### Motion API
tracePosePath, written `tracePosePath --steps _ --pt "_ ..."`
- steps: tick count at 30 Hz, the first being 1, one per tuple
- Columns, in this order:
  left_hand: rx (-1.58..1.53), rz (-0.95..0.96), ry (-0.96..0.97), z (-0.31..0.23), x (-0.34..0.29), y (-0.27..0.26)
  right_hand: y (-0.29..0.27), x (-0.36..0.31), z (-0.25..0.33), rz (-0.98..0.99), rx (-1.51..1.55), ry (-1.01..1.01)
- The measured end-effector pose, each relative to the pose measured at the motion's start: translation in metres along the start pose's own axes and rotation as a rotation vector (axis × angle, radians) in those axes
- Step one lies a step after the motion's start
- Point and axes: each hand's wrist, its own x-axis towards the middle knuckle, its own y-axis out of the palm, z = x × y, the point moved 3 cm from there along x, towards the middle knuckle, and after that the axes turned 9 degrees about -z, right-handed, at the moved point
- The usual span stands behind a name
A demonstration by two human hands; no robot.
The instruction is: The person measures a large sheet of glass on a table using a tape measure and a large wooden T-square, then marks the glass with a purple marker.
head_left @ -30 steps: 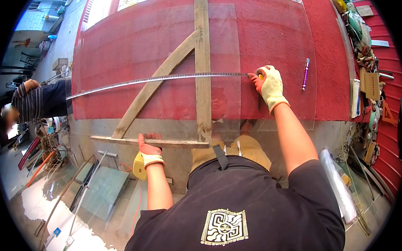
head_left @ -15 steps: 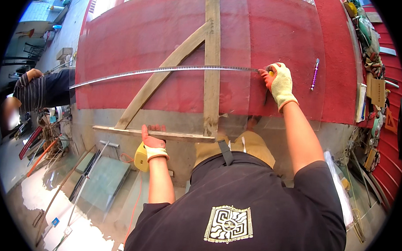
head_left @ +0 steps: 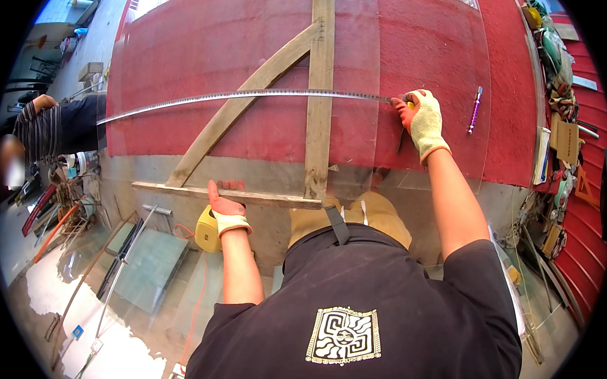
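- Right hand point(head_left: 425, 121), in a cream glove with orange fingertips: grip closed on the end of a long silver steel tape measure blade point(head_left: 253, 95), pinning it down on a clear glass sheet point(head_left: 428, 53).
- Small yellow part shows at the fingertips; can't tell what it is.
- The blade runs from that grip away to the left in a shallow arc, over the glass, ending near a co-worker's striped sleeve point(head_left: 41, 130) at the far left edge.
- Glass sheet lies flat on a red cloth-covered tabletop point(head_left: 188, 52); its near edge sits just toward the body from the right hand.
- Under the blade: a grey weathered wooden T-frame with a diagonal brace point(head_left: 318, 90). The upright crosses the blade left of the right hand, the brace crosses it further left.
- Left hand point(head_left: 224, 203), same kind of glove: fingers curled shut over the near horizontal wooden bar point(head_left: 250, 196) of that frame, at the tabletop's front edge.
- Yellow rounded tool body point(head_left: 207, 227) just below and left of the left hand, orange cord hanging down from it.
- Purple pen-like marker point(head_left: 476, 108) on the red cloth, just right of the right hand, not touching it.
- Further right: cluttered heap of small tools and cards point(head_left: 559, 131) along the tabletop's edge.
- Below left of the left hand: greenish glass panes point(head_left: 147, 264) lying on the floor.
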Motion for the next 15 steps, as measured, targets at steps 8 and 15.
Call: tracePosePath --steps 8,15 --pt "-0.009 0.03 -0.045 -0.004 0.007 -0.005 0.004 -0.001 -0.007 -0.031 0.049 -0.04" --pt "0.017 0.111 -0.084 -0.007 0.008 -0.008 -0.002 -0.001 0.001 -0.028 0.028 -0.022"
